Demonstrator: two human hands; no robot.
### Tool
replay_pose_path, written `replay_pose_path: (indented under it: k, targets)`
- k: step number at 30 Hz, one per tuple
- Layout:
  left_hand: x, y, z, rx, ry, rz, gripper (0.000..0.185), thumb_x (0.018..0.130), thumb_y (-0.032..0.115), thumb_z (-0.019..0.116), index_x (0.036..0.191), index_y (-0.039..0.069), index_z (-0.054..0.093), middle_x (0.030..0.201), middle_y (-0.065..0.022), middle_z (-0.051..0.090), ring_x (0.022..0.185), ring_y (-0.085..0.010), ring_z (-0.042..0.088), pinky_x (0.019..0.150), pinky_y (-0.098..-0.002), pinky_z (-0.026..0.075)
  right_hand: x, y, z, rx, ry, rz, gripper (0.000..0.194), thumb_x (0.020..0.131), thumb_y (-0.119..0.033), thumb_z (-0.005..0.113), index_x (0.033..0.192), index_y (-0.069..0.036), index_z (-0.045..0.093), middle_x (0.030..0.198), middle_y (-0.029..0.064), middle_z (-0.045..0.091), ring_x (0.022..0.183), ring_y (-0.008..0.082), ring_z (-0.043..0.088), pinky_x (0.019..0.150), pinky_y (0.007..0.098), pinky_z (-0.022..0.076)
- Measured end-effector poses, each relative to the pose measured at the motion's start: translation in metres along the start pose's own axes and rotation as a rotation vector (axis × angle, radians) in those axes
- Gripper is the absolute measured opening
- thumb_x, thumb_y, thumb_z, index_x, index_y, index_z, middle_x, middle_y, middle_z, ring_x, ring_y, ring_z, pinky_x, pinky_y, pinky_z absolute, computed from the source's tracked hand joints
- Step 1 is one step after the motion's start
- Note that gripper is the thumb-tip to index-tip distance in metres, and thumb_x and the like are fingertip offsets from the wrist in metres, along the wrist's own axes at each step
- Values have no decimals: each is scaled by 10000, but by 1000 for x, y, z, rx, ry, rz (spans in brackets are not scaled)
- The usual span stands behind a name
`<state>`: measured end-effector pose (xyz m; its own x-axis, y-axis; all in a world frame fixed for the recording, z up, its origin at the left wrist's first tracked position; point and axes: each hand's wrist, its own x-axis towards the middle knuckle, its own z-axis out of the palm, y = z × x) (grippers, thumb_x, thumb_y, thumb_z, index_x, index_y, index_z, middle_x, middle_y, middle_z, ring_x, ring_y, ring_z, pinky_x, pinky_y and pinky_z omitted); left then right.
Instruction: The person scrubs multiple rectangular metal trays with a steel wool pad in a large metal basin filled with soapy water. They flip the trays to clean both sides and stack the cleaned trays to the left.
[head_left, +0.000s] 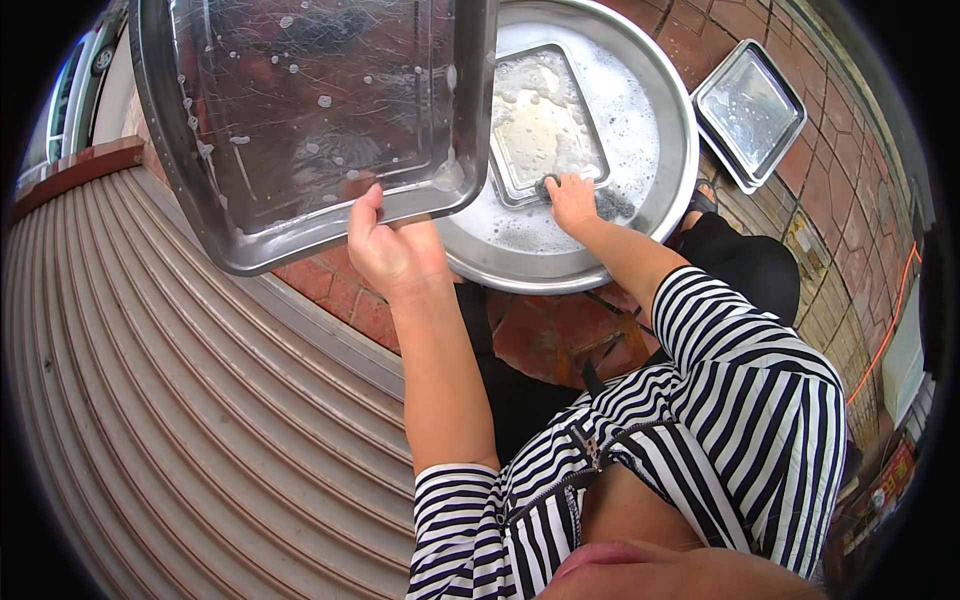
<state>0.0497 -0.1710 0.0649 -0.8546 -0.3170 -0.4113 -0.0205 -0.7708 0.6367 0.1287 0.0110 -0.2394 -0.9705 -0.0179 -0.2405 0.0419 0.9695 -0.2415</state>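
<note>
My left hand (401, 251) grips the near rim of a large rectangular metal tray (300, 142), thumb on the inside. The tray is raised and tilted, with scratches and drops of suds on its inner face. To its right stands a wide round steel basin (525, 277) of soapy water. A smaller metal tray (551, 112) lies in the basin, foamy, cloudy liquid over it. My right hand (574, 201) is at this tray's near corner, its fingers on a dark, mesh-like scouring pad (546, 189). More dark mesh (619, 204) shows beside the hand.
Beyond the basin's right rim, stacked metal trays (754, 112) sit on red paving (847, 97). A ribbed roller shutter (187, 390) runs along the left. An orange cord (889, 337) lies at right. A vehicle (71, 105) is at the far left.
</note>
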Motion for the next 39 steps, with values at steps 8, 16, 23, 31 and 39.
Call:
replay_pose_path:
  k: [8,16,23,31,39]
  targets:
    - [8,-37,8,165,167,16,310,836,-58,518,1138,-95,577,1131,-140,604,1058,-264,610,914,-422,514,20,21,-53,582,13,173,355,914,-228,648,1207,-65,532,1061,245,589,1029,439,592,887,505,483]
    - [29,-77,10,287,221,120,529,780,-97,466,1308,-97,499,1296,-200,576,1125,-346,615,954,-459,524,25,18,-193,844,472,22,331,870,-231,728,1102,-8,653,1008,191,604,965,387,590,857,449,473]
    - [24,-76,35,299,150,138,507,814,24,530,1301,-112,496,1264,-240,585,1136,-343,610,922,-458,535,27,-29,-252,545,767,-312,361,777,-106,778,1126,-116,687,973,53,584,947,265,578,832,395,402]
    - [30,-70,53,268,33,276,454,809,-1,529,1257,-80,538,1232,-158,594,1099,-286,586,941,-416,494,60,-50,-255,513,831,-335,305,745,-142,750,1040,-194,692,902,-28,624,939,235,577,831,428,371]
    - [39,-70,52,315,-3,355,329,837,23,550,1138,-106,585,1155,-175,620,995,-293,631,833,-410,540,44,-60,-256,358,683,-458,305,750,-128,713,1044,-208,695,933,-55,643,952,207,568,823,438,360]
